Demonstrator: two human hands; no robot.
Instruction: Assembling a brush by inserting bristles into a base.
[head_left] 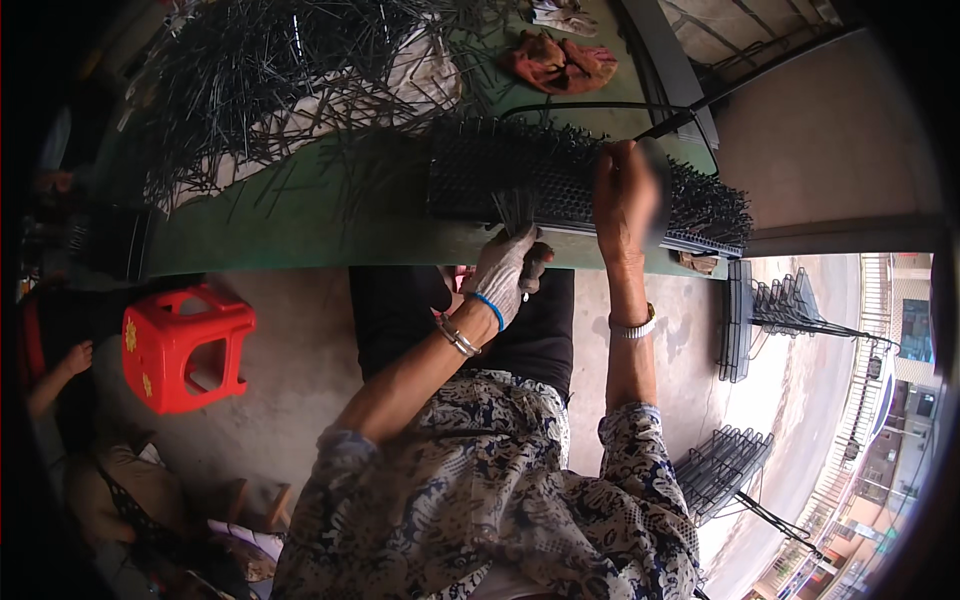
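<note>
My left hand [505, 268], in a pale work glove with dark fingertips, is closed around a small bunch of thin dark rods [513, 208] that point away from me. My bare right hand [622, 205] is over a long black perforated block [470, 178], fingers pinched together. What it pinches is hidden; a blurred patch covers its right side. Rows of holes line the block's near face, and many short dark rod ends [705, 200] bristle from its top, thickest toward the right.
A tangled heap of dark rods [270, 70] lies on pale cloth [415, 75] across the green table [300, 235]. An orange-red cloth [560, 65] sits farther back. On the floor at left stands a red plastic stool [185, 345]; another person's hand [75, 358] shows beyond. Dark wire racks [735, 320] stand at right.
</note>
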